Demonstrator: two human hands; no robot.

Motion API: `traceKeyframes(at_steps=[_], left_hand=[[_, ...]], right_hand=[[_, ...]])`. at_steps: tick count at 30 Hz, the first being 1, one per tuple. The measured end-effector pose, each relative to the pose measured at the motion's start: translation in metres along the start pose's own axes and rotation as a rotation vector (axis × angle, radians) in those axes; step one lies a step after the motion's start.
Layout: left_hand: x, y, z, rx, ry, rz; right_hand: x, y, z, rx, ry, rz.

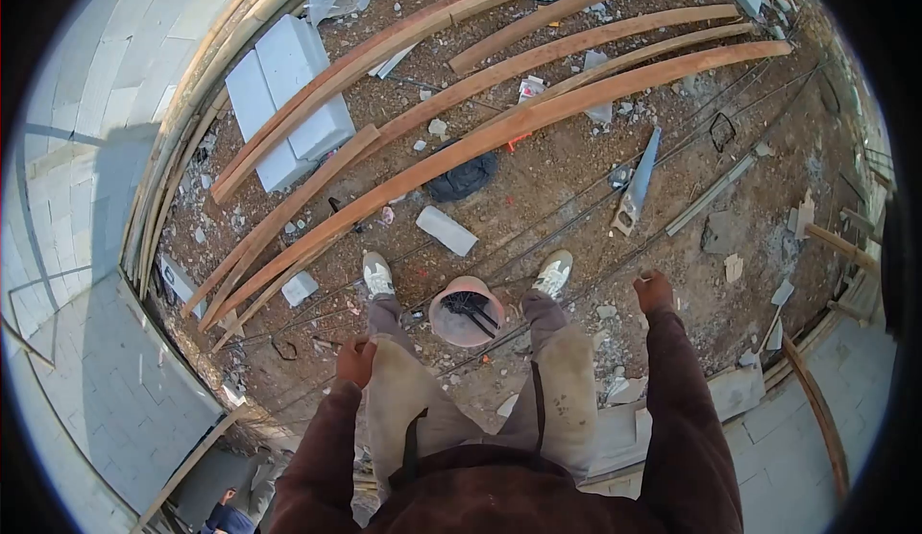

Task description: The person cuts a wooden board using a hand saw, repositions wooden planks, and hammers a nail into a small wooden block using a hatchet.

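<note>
My left hand [355, 361] hangs beside my left thigh, its fingers curled in, with nothing seen in them. My right hand [654, 292] is held out to the right above the ground, closed like a fist; no object shows in it. Between my feet stands a pinkish bucket [438, 315] with dark, thin tools or rods inside, too jumbled to name. A handsaw [642, 181] lies on the dirt ahead of my right hand, blade pointing away. A pale block [447, 230] rests on the ground in front of my shoes. Neither hand touches these things.
Several long wooden beams [538, 109] stretch across the ground ahead. White blocks [252, 97] sit under them at left, and a dark bag [463, 178] lies near the middle. Thin rods [538, 230] cross the rubble-strewn dirt. Block walls [72, 121] stand at left. Another person's hand [229, 496] shows lower left.
</note>
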State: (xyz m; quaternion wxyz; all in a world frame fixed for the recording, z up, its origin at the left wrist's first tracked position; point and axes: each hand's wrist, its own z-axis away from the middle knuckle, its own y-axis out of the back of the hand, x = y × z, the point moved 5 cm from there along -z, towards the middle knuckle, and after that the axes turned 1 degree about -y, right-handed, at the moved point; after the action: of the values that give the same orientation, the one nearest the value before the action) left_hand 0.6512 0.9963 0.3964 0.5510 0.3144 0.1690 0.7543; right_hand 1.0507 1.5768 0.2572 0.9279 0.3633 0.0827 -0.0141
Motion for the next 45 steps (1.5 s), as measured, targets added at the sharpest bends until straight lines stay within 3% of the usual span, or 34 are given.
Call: traceKeyframes(at_steps=[3,8,10,14,16,19,23,25,30,34,37,40,43,45], left_hand=[[0.05,-0.081,0.021,-0.185,-0.002,-0.042],[0.067,-0.195,0.012,-0.345,0.063,0.22],[0.062,-0.231,0.012,-0.41,0.075,0.294],[0.024,-0.274,0.003,-0.405,0.144,0.36],[0.005,-0.278,-0.003,-0.367,0.186,0.364],[-0.025,-0.279,-0.008,-0.337,0.176,0.291],[-0.031,-0.262,-0.007,-0.335,0.135,0.252],[-0.026,-0.251,-0.012,-0.311,0.098,0.249],[-0.014,-0.248,-0.036,-0.289,0.019,0.252],[0.008,-0.261,-0.041,-0.275,0.039,0.242],[0.008,-0.278,-0.042,-0.308,0.092,0.217],[-0.01,-0.297,-0.043,-0.302,0.124,0.23],[0.006,-0.311,-0.043,-0.32,0.158,0.209],[0.024,-0.315,-0.049,-0.328,0.153,0.216]], right_hand=[[-0.036,-0.046,-0.022,-0.153,0.146,0.13],[-0.082,-0.237,-0.004,-0.488,0.392,0.001],[-0.097,-0.317,0.002,-0.665,0.387,0.105],[-0.116,-0.438,0.003,-0.732,0.437,0.095],[-0.105,-0.5,0.001,-0.862,0.6,0.165],[-0.129,-0.469,0.012,-0.876,0.461,0.186],[-0.081,-0.447,-0.012,-0.632,0.6,-0.194],[-0.061,-0.388,-0.031,-0.674,0.407,-0.215],[-0.021,-0.271,-0.076,-0.485,-0.025,-0.929],[-0.041,-0.229,-0.146,-0.307,-0.121,-1.273],[-0.078,-0.209,-0.205,-0.226,-0.026,-1.48],[-0.095,-0.201,-0.219,-0.388,0.081,-1.399],[-0.05,-0.228,-0.226,-0.28,-0.007,-1.274],[0.004,-0.236,-0.234,0.117,0.065,-0.608]])
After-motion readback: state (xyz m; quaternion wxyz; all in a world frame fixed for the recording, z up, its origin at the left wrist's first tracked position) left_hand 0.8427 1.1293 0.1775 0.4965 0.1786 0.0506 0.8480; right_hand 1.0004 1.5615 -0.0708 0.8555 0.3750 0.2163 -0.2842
